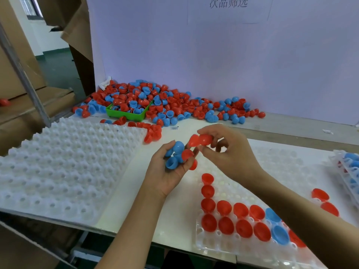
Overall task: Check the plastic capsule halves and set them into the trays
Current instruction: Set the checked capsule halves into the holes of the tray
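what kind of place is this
Most likely a factory sorting or inspection bench. A loose heap of red and blue capsule halves lies against a white backboard with a printed sign, moulded white trays wait to be filled, and cardboard cartons stand at the left.

Single head-worn view, looking forward and steeply down from close above the white table (174, 220); far edge of frame reaches the white backboard (194, 55). No second view shares coverage.
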